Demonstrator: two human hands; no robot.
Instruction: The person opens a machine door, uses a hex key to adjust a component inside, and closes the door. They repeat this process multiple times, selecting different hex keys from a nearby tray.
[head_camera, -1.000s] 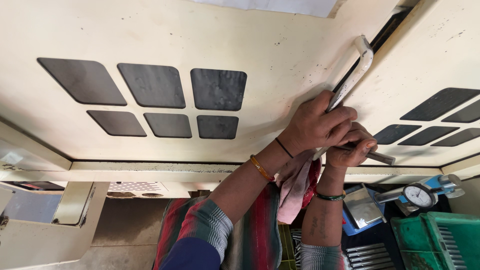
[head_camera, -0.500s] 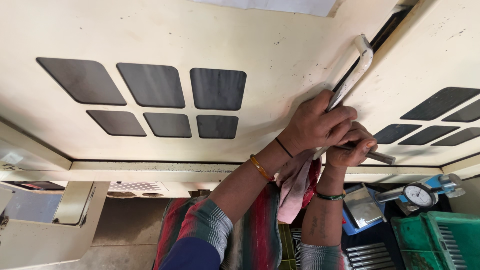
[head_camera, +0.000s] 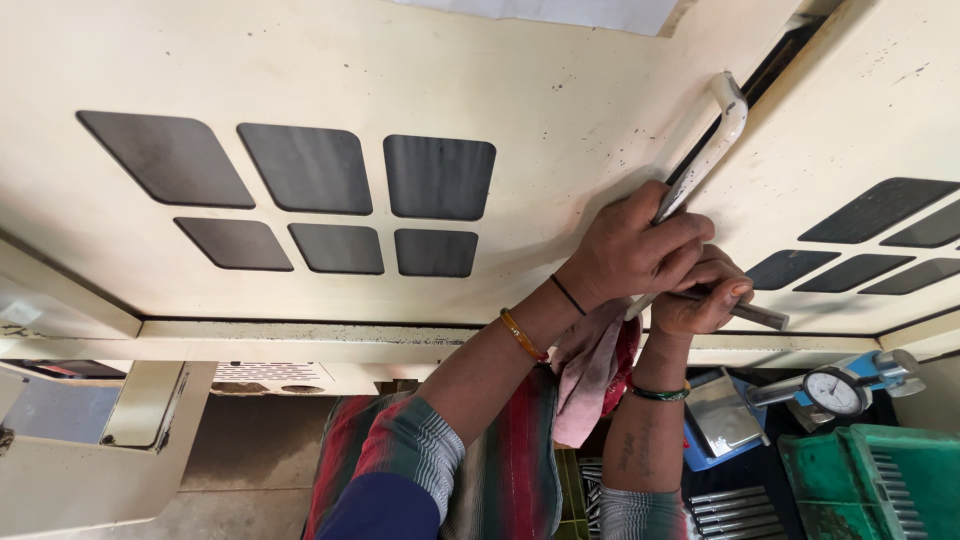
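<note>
My left hand (head_camera: 635, 250), with a gold bangle and a black thread at the wrist, is closed around the lower end of a long cream door handle (head_camera: 715, 135) on a cream machine door (head_camera: 520, 90). Just below and touching it, my right hand (head_camera: 700, 298), wearing a green bangle, grips a short grey metal rod (head_camera: 758, 315) that sticks out to the right. A pink cloth (head_camera: 590, 375) hangs between my two forearms. The dark gap (head_camera: 775, 60) between the two door panels runs beside the handle.
The door has several dark window panes (head_camera: 315, 170); a second panel on the right has more (head_camera: 865, 210). Below are a dial gauge (head_camera: 833, 392), a green crate (head_camera: 880, 485), a blue tray with a metal plate (head_camera: 722, 415) and several metal rods (head_camera: 725, 510).
</note>
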